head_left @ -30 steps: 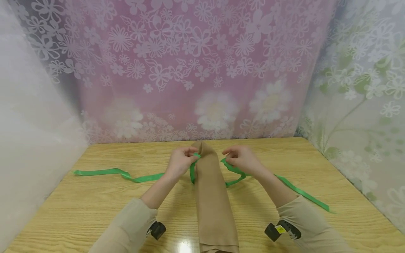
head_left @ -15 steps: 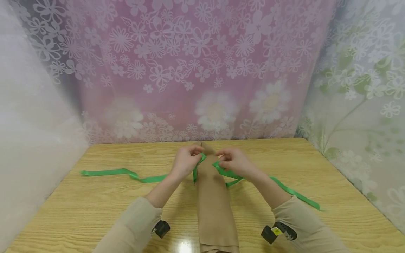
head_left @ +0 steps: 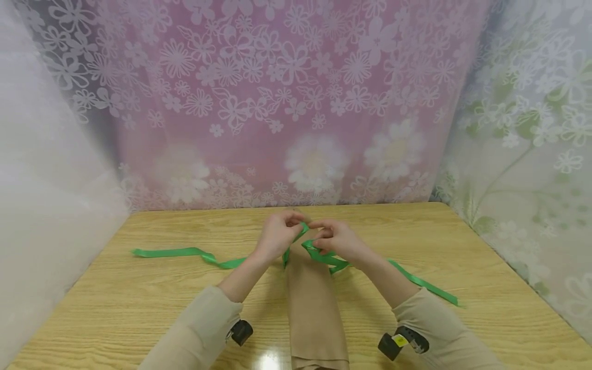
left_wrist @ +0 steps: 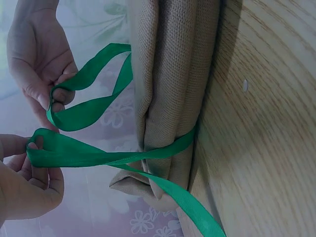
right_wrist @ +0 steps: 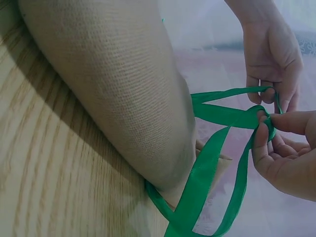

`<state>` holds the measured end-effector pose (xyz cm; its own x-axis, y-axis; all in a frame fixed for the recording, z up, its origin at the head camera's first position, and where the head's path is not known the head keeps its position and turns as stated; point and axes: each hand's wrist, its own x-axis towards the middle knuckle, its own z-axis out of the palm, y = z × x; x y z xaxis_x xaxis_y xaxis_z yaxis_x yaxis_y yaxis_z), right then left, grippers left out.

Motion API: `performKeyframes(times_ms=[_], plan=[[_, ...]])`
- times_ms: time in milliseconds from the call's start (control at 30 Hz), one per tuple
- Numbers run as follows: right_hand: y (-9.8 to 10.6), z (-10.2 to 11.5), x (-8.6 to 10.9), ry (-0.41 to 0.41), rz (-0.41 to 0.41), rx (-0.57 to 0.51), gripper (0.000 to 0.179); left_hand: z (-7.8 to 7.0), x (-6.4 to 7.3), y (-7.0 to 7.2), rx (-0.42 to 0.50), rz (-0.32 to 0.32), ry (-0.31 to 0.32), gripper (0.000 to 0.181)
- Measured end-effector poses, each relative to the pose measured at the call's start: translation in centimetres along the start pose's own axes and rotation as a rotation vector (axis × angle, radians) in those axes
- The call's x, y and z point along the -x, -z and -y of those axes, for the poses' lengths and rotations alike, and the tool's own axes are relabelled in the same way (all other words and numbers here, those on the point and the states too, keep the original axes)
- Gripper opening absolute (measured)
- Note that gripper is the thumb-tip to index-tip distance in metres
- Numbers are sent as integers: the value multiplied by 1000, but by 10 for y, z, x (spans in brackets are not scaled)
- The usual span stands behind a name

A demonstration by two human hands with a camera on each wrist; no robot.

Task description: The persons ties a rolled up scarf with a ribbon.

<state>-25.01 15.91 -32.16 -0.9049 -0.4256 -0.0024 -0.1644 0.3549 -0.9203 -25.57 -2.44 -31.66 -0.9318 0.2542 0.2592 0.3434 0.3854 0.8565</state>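
A long folded brown cloth (head_left: 315, 313) runs front to back on the table. Around its far part passes a green ribbon (left_wrist: 173, 148). My left hand (head_left: 279, 236) pinches one ribbon loop (left_wrist: 74, 150) between thumb and fingers, above the cloth's left side. Opposite it, my right hand (head_left: 339, 242) pinches a second loop (right_wrist: 222, 112) over the right side. Both loops stand raised off the cloth, with the hands close together and the fingertips nearly meeting in the head view. The cloth's far end is mostly hidden behind the hands.
One ribbon tail (head_left: 171, 252) lies out to the left on the wooden table (head_left: 106, 308), another tail (head_left: 430, 287) to the right. A flowered pink curtain (head_left: 259, 128) hangs behind the table's back edge. Pale sheets (head_left: 55, 169) enclose the sides.
Both hands have come inward over the cloth, bringing the two ribbon loops closer together. The ribbon tails on the table have been drawn a little toward the middle.
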Motion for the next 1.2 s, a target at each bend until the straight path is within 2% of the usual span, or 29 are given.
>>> performKeyframes(times_ms=[367,500,733,1000,1200], plan=[[-6,3,-6,-8,-1,-100,56,-6,-2,-1,-15,40,-46,19],[-8,4,-8,-20,-22,-168,53,-7,-1,-2,9,46,-64,18],[-10,2,-9,16,-76,-198,37,-6,1,-5,-10,30,-94,25],[-13,-3,-9,4,-168,-225,40,-1,3,-10,-24,2,-87,29],[-13,-4,-9,43,-169,-217,42,1,5,-13,29,-22,-14,29]])
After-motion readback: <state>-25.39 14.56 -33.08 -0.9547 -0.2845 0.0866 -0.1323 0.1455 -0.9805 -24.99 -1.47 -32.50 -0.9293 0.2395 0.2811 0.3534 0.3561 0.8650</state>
